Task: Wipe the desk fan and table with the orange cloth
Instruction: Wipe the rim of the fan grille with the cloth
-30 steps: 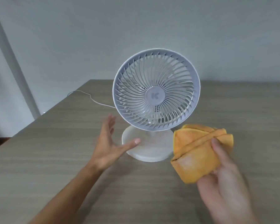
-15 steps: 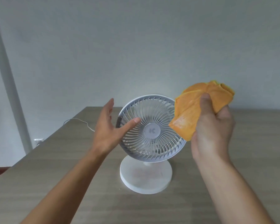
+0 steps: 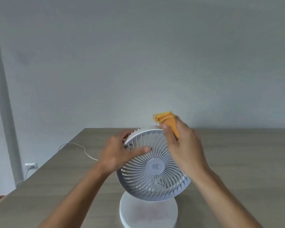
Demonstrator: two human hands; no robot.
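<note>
A white desk fan (image 3: pixel 155 171) stands on its round base (image 3: pixel 148 213) on the wooden table (image 3: pixel 245 162), its grille tilted upward toward me. My left hand (image 3: pixel 117 153) grips the upper left rim of the fan head, thumb across the grille. My right hand (image 3: pixel 181 142) holds the folded orange cloth (image 3: pixel 166 120) against the top right edge of the fan head. Most of the cloth is hidden behind my fingers.
A white power cord (image 3: pixel 76 145) runs from the fan over the table's left edge to a wall socket (image 3: pixel 30 166). A pale wall rises behind the table's far edge. A white pipe (image 3: pixel 5 112) runs up at the left.
My left hand has closed on the fan's upper left rim and the head is tilted up. My right hand brought the cloth down onto the fan's top edge. The view has shifted upward.
</note>
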